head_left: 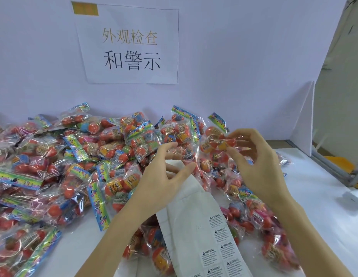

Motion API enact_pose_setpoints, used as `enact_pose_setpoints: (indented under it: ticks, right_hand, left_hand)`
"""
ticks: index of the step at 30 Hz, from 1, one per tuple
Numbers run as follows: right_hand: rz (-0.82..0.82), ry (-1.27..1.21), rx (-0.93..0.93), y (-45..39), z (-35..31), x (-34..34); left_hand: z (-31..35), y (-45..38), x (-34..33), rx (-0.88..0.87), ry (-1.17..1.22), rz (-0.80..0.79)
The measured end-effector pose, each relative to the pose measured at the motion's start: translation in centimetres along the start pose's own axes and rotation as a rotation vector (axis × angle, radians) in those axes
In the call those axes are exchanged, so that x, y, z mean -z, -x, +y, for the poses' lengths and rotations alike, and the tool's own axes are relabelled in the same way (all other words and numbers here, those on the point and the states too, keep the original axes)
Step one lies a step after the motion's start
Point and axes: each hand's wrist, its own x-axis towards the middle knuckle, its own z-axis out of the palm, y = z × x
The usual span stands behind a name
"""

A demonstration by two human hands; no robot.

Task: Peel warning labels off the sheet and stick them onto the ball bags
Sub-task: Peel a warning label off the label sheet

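**Both hands on one ball bag, label sheet under left hand**

I see the left hand (164, 176) with fingers loosely curled, thumb and fingertips pinching the lower edge of a clear ball bag (183, 134) held up over the pile. The right hand (254, 166) has curled fingers gripping the same bag's crinkled film on its right side. The bag's long axis runs roughly vertical, with its colourful printed header at the top, tilted away toward the wall, and its open film end pointing down toward me. Inside are orange-red balls with yellow printed patches.

The label sheet (196, 226) lies below the left hand, a long white strip running from the left palm down to the bottom edge, leaning slightly right. Small black-on-white WARNING labels (216, 221) sit on its lower right part; the upper part looks bare.

A heap of ball bags (54, 166) covers the white table (314, 196), mostly left and centre. A paper sign (130, 47) with Chinese characters is taped on the wall behind
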Motion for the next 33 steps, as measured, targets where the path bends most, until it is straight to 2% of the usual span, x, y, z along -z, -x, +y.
enact_pose_setpoints:
  ticks: [4,7,11,13,17,20,22,24,27,30,33]
  right_hand:
    - [-0.136,-0.245,-0.028,0.3,-0.9,-0.6]
    - [-0.239,-0.332,-0.033,0.7,-1.4,-1.1]
    - [-0.240,-0.401,-0.060,1.1,-2.2,-1.9]
    - [-0.251,-0.457,-0.141,1.2,-2.5,-2.0]
    - [-0.393,-0.278,-0.223,1.5,-2.3,-2.4]
    - [-0.380,-0.344,-0.232,1.6,-2.5,-2.6]
    - [-0.372,-0.301,-0.222,1.4,-2.3,-2.4]
    - [-0.433,-0.255,-0.204,1.3,-2.2,-2.0]
    - [-0.515,-0.279,-0.189,1.2,-2.4,-1.3]
    - [-0.452,-0.328,-0.168,1.3,-2.7,-1.0]
    - [-0.366,-0.335,-0.169,1.3,-2.6,-1.4]
  left_hand:
    - [0.2,0.0,-0.2,-0.012,0.056,-0.005]
    - [0.2,-0.1,-0.3,-0.017,0.188,0.011]
    - [0.4,0.0,-0.3,-0.011,0.334,0.060]
    - [0.4,0.0,-0.3,0.002,0.415,0.079]
    - [0.5,-0.1,0.0,0.021,0.530,0.042]
    - [0.6,-0.1,0.0,0.024,0.472,0.019]
    - [0.7,-0.1,0.1,0.030,0.378,0.036]
    - [0.9,0.0,0.2,0.030,0.285,0.071]
    - [1.2,0.0,0.6,0.027,0.373,0.116]
    - [1.0,-0.1,1.1,0.036,0.494,0.076]
    - [0.7,-0.2,1.1,0.038,0.479,0.033]
